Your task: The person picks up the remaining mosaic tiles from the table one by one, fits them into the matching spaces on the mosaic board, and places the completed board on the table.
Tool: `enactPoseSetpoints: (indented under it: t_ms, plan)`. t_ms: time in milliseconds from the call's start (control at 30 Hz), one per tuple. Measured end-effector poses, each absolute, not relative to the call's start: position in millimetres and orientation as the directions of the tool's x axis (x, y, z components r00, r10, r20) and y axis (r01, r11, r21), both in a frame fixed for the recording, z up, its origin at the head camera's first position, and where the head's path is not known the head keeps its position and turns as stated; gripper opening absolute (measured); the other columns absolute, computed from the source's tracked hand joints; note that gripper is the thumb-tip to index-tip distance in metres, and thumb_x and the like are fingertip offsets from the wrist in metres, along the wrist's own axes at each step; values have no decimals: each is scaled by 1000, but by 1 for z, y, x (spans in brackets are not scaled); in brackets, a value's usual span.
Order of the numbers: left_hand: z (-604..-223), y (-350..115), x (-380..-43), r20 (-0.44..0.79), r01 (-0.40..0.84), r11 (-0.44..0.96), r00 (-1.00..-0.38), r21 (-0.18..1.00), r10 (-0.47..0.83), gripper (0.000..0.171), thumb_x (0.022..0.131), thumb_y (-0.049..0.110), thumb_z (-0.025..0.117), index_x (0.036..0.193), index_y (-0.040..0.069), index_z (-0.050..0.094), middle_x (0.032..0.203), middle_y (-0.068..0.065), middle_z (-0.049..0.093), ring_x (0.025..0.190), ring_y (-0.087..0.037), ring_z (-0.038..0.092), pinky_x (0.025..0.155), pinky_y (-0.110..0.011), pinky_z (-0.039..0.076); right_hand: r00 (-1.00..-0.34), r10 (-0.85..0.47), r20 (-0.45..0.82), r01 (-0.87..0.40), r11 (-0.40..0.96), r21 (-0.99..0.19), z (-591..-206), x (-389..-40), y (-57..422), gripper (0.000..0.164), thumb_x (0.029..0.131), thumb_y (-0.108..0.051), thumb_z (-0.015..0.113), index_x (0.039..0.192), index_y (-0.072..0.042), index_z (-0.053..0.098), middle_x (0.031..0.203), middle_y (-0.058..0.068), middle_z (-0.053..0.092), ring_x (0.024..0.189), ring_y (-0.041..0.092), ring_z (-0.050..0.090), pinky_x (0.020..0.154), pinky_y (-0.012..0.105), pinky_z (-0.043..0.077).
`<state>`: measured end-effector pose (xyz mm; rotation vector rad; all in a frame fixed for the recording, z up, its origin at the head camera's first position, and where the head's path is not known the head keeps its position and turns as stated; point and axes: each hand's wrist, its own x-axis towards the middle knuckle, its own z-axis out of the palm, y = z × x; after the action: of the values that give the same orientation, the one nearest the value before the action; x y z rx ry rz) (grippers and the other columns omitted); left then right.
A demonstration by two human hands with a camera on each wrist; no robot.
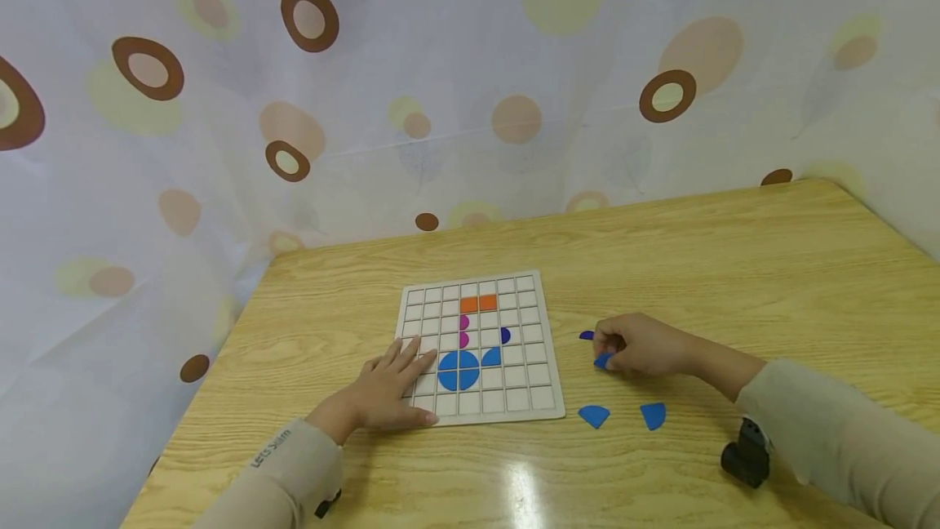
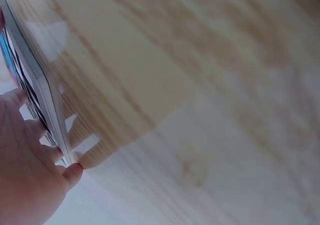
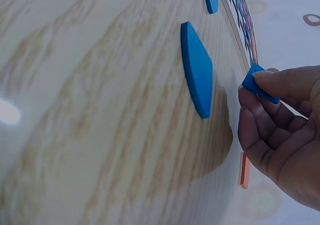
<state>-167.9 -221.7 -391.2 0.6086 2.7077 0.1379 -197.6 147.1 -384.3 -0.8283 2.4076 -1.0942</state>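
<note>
A white grid board [image 1: 543,386] lies on the table, with orange squares [image 1: 479,303], magenta half-circles [image 1: 464,322], a dark blue half-circle [image 1: 505,335] and light blue quarter-circle tiles [image 1: 458,371] in its cells. My left hand [image 1: 392,388] rests on the board's near left corner with fingers spread, seen also in the left wrist view [image 2: 30,155]. Right of the board, my right hand [image 1: 646,345] pinches a blue tile [image 3: 261,84] between thumb and fingers. The fingers partly cover that tile, which is above the table in the right wrist view.
Two loose blue quarter-circles [image 1: 594,415] [image 1: 653,415] lie on the wooden table [image 1: 698,260] nearer me. A dark blue piece [image 1: 587,335] lies just left of my right hand. Beyond that hand, an orange piece [image 3: 244,170] shows in the right wrist view. A patterned sheet [image 1: 470,88] hangs behind.
</note>
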Motion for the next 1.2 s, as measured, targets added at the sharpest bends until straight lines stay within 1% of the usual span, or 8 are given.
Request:
enactPoseSetpoints:
  t_ms: [267, 400, 633, 733, 867, 1200]
  plan:
    - [-390, -221, -168, -324, 397, 901, -841, 173, 433, 87, 71, 64, 49, 139, 22, 16, 144, -5, 3, 129, -30, -3, 96, -53, 10, -772, -631, -79, -390, 568, -725, -382, -196, 145, 16, 78, 5, 55, 88, -6, 61, 74, -1, 47, 68, 15, 42, 58, 25, 38]
    - [-391, -221, -168, -319, 397, 901, -843, 174, 433, 86, 71, 64, 49, 139, 22, 17, 144, -5, 4, 129, -30, -3, 95, -53, 10, -774, -629, -72, -401, 575, -714, -381, -196, 143, 17, 78, 4, 54, 88, -7, 61, 76, -1, 46, 69, 15, 41, 58, 26, 37]
    - [-391, -221, -167, -317, 378, 907, -850, 187, 420, 87, 70, 64, 51, 139, 23, 17, 144, -4, 4, 129, -29, -4, 96, -53, 9, -743, -669, -31, -459, 543, -703, -384, -199, 140, 14, 79, 3, 55, 86, -8, 59, 73, -3, 45, 67, 12, 40, 58, 25, 37]
    - [-391, -221, -167, -317, 378, 907, -851, 185, 419, 87, 70, 64, 51, 139, 23, 17, 144, -4, 4, 129, -29, -4, 96, -53, 9, -737, -676, -30, -453, 525, -721, -385, -200, 138, 13, 78, 2, 55, 86, -8, 58, 71, -2, 45, 65, 12, 41, 56, 25, 37]
    - [-392, -221, -167, -317, 380, 907, -851, 180, 419, 87, 70, 65, 50, 139, 24, 17, 144, -3, 4, 129, -29, -4, 96, -53, 9, -746, -664, -46, -427, 531, -732, -385, -200, 135, 12, 78, 1, 55, 84, -8, 57, 70, -2, 46, 64, 14, 42, 55, 25, 37]
    - [-391, -221, -167, -317, 381, 907, -850, 182, 421, 86, 70, 64, 50, 139, 24, 17, 144, -3, 4, 129, -29, -4, 96, -53, 9, -758, -652, -29, -419, 520, -744, -383, -200, 123, 11, 76, 2, 54, 81, -8, 55, 73, -1, 49, 69, 16, 45, 60, 28, 40]
